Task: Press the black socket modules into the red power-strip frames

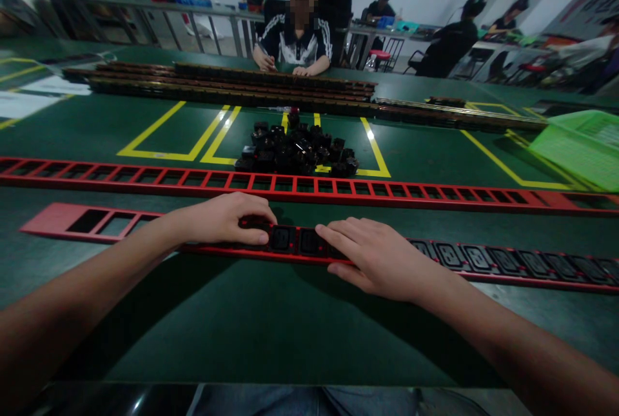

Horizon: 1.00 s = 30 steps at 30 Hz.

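A long red slotted strip (pixel 285 257) lies across the table before me, several of its slots filled with black square socket-like modules (pixel 282 239). My left hand (pixel 225 219) bends its thumb and fingers around a black module (pixel 252 223) seated in the strip; its fingertips partly cover it. To the right, my right hand (pixel 365 251) lies over the strip, fingers across the top and thumb at the near edge, hiding the modules beneath. Between the hands, two modules show face up. Left of my left hand, the strip has open slots.
A second red slotted strip (pixel 309 193) runs parallel behind. Beyond it sit a heap of black modules (pixel 290 148), stacked long dark bars (pixel 232 84) and a green basket (pixel 580 145). Yellow tape marks the green table (pixel 271 332). A person (pixel 300 35) sits opposite; others work farther back.
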### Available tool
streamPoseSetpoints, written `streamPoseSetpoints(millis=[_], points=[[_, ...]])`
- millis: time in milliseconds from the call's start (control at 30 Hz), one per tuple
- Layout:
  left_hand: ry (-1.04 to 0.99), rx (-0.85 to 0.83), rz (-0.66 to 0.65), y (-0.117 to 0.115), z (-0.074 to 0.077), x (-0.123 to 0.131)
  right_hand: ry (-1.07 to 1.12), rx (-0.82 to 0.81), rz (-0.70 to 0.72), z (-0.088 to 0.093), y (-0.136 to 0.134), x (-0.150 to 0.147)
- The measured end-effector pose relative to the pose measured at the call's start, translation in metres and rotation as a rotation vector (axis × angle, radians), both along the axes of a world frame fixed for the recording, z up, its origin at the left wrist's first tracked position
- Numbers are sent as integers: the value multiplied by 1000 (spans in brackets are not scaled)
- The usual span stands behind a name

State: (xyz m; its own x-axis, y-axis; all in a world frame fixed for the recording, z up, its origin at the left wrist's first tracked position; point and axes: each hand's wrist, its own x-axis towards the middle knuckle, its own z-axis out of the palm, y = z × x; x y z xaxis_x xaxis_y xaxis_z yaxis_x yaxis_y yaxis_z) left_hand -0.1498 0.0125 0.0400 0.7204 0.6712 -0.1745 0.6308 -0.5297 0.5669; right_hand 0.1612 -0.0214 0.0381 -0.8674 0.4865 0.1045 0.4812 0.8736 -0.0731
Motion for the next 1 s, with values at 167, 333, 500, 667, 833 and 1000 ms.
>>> streamPoseSetpoints(millis=[167, 333, 500, 667, 833, 1000], points=[[-18, -1, 8, 1, -2, -2, -2, 1, -2, 0, 0, 1], [-7, 3, 16, 1, -2, -2, -17, 14, 3, 1, -1, 1], [-13, 17, -4, 1, -2, -1, -53, 44, 10, 1, -1, 0], [-1, 24, -5, -1, 1, 0, -92, 107, 37, 1, 0, 1], [-7, 36, -11, -1, 1, 0, -119, 135, 43, 1, -1, 1], [-18, 64, -20, 0, -4, 0, -104, 119, 49, 1, 0, 0]])
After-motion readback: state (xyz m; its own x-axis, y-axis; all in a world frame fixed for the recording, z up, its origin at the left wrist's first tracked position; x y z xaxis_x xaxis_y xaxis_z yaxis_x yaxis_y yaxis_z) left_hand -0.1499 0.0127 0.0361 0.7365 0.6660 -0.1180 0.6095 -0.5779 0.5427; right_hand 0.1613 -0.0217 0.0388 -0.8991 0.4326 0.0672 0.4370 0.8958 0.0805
